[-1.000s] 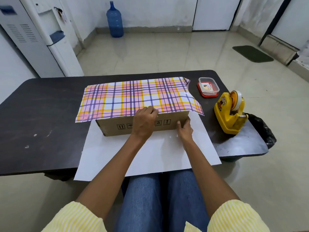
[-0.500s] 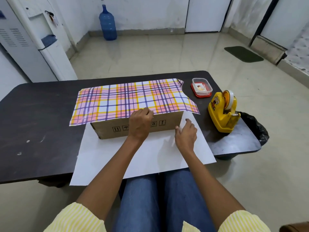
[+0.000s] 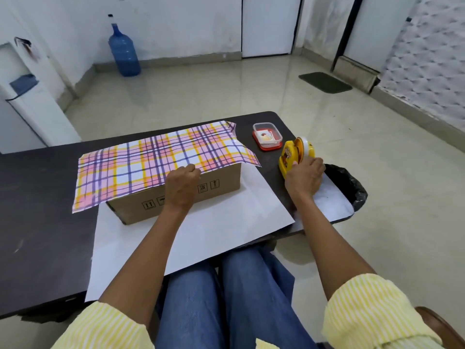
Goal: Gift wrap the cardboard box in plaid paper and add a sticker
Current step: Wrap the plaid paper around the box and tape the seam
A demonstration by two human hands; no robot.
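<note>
Now, cardboard box (image 3: 221,180): on a white sheet (image 3: 201,243), middle of the desk (image 3: 37,197).
plaid paper (image 3: 151,162): draped over the box top.
left hand (image 3: 181,183): curled fingers hold the paper edge on the box.
right hand (image 3: 304,176): grips the yellow tape dispenser (image 3: 289,154).

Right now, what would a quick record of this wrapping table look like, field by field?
Box: cardboard box lying on the paper's white side
Paper: plaid paper folded over the box top; front face still bare
Left: left hand holds the paper's edge at the box's top front edge
Right: right hand grips the yellow tape dispenser
Extras: small red-and-clear container beyond the dispenser
Surface: dark table
</note>
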